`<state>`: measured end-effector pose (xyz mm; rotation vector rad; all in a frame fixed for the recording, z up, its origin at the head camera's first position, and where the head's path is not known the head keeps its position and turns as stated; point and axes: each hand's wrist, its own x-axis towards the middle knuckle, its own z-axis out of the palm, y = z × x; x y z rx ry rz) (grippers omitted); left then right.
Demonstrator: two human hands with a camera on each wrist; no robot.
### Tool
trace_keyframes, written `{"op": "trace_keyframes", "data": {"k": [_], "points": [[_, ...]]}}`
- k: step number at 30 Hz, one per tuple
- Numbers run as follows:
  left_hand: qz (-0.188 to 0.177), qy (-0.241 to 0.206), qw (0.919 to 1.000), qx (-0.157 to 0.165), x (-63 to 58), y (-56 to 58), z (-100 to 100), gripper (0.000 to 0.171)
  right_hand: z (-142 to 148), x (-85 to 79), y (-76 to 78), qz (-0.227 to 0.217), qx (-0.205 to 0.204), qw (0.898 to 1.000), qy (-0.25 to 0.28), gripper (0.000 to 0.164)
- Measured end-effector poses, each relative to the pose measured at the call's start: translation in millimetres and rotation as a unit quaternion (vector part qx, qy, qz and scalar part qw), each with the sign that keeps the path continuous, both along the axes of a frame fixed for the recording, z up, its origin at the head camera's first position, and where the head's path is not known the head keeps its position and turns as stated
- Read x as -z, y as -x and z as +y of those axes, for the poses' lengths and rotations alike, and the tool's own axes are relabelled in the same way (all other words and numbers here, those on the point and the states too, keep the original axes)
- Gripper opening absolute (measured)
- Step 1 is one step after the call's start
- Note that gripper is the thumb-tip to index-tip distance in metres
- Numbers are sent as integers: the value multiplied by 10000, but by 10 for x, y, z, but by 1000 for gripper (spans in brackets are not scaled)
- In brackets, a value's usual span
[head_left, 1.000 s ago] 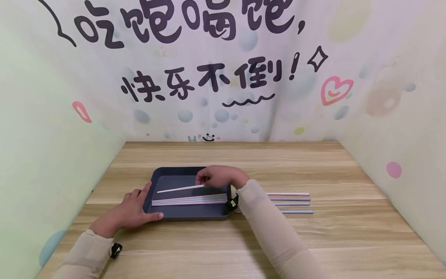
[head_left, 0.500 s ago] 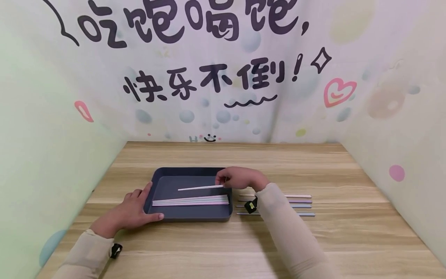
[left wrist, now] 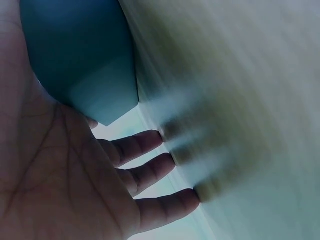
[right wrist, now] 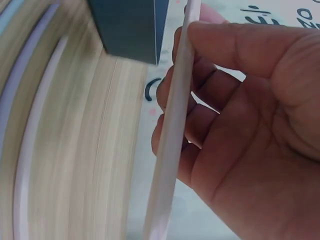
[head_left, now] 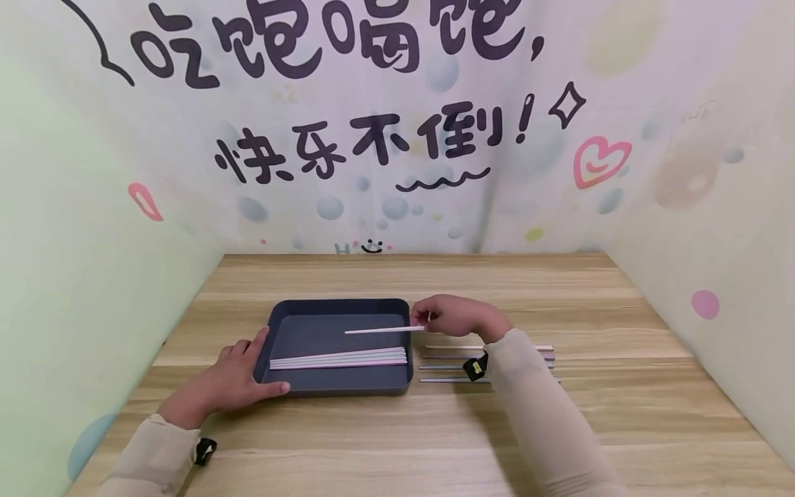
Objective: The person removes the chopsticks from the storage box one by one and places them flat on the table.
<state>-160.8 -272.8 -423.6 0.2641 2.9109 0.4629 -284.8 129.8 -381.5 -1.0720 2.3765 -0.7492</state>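
Note:
My right hand [head_left: 456,315] pinches a pale chopstick [head_left: 381,330] near its right end, between thumb and index finger. The rest of the chopstick points left across the right rim of a dark blue-grey tray [head_left: 310,331]. In the right wrist view the chopstick [right wrist: 175,115] runs past curled fingers. My left hand [head_left: 232,379] rests against the tray's left side, thumb over the front corner; the left wrist view shows three fingers [left wrist: 167,207] stretched out, tips at the table. A bundle of pale chopsticks [head_left: 338,358] lies side by side inside the tray.
Several chopsticks [head_left: 448,380] in white, purple and blue lie parallel on the wooden table [head_left: 348,442], right of the tray, partly hidden by the right forearm. A wall [head_left: 373,207] with printed cloth closes the back; pale side walls stand left and right.
My right hand has moved right with the pinched chopstick, from above the tray to beyond its right rim. The left hand stays at the tray's left side.

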Motion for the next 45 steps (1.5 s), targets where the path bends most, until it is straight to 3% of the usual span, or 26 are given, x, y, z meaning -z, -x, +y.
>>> {"op": "trace_keyframes", "data": {"k": [13, 21, 37, 45], "points": [[298, -2, 9995, 71, 60, -1, -32, 118, 568, 27, -78, 375, 307, 9988, 20, 21], [217, 50, 9997, 40, 36, -4, -20, 117, 914, 6, -106, 785, 286, 9961, 282, 24], [161, -60, 9998, 48, -15, -27, 15, 116, 1200, 252, -80, 523, 404, 9978, 76, 24], [190, -56, 9998, 51, -13, -24, 16, 116, 1304, 354, -20, 167, 663, 9976, 50, 23]]}}
